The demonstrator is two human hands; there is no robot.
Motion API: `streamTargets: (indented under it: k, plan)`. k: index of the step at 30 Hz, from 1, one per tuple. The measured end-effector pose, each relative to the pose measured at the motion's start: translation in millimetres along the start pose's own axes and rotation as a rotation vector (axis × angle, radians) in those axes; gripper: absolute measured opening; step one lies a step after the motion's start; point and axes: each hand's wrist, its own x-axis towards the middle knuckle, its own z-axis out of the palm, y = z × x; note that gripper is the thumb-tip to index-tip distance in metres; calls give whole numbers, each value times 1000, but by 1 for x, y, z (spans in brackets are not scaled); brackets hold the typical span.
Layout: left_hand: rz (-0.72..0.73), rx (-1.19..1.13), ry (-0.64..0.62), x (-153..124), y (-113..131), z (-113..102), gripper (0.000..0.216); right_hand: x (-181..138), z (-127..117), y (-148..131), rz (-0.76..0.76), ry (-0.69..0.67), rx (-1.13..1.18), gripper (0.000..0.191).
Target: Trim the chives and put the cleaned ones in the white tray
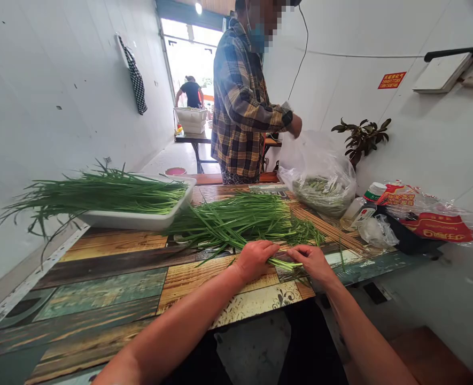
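My left hand (255,258) and my right hand (310,261) are both closed on a small bundle of green chive stalks (287,263) at the near edge of the table. The stalks run across between the two hands. Just beyond lies a large loose pile of chives (240,219) on the patterned wooden table (111,289). A row of thin bamboo skewers (324,227) lies to the right of the pile.
A white tray (140,218) heaped with chives stands at the back left. A person in a plaid shirt (240,107) stands across the table, hands at a clear plastic bag (320,171) of greens. Bottles and red packets (420,216) crowd the right side. A white wall runs along the left.
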Motion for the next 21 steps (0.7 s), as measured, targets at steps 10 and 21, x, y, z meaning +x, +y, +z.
streamTargets:
  k: [10,21]
  plan:
    - [-15,-49,-34,2,0,-2,18,-5,-1,7,-163,-49,-11,29]
    - [1,-56,43,7,6,-14,24,24,-17,19,-159,357,-385,44]
